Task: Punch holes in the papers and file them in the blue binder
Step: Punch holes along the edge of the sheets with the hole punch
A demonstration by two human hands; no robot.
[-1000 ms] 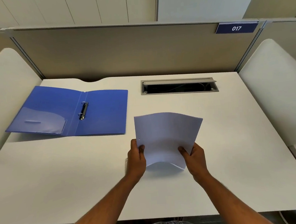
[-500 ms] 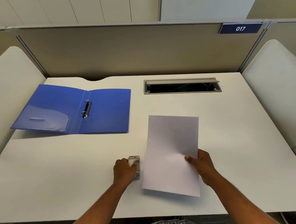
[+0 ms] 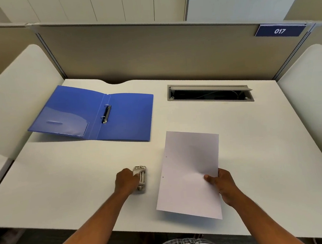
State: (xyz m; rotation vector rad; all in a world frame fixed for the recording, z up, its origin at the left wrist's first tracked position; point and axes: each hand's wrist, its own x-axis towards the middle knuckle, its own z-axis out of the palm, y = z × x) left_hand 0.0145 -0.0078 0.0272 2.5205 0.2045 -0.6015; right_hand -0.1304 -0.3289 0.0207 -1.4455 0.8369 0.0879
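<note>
Right hand (image 3: 224,187) pinches the right edge of the white sheets of paper (image 3: 190,173), thumb on top, other fingers curled underneath out of sight. Paper is held near the front of the white desk (image 3: 65,185), right of centre, tilted slightly; its lower corner reaches past the front desk edge. Two small punched holes show along the paper's left margin.

Left hand (image 3: 126,182) is curled round the small grey metal hole punch (image 3: 140,179), gripping it from the left side; punch sits on the desk just left of the paper, not touching it.

Blue plastic ring binder (image 3: 129,120) lies open and flat at the back left of the desk, well apart from both hands. Two metal rings (image 3: 106,114) on the spine; cannot tell if open or closed. Clear pocket on the inside of the left cover. No sheets on the rings.

Grey rectangular cable slot (image 3: 209,93) in the desk back right. Beige partition panel (image 3: 151,52) behind, with blue tag reading 017 (image 3: 280,30) at upper right. White curved side dividers (image 3: 17,97) on both sides. Plaid garment at the bottom edge.
</note>
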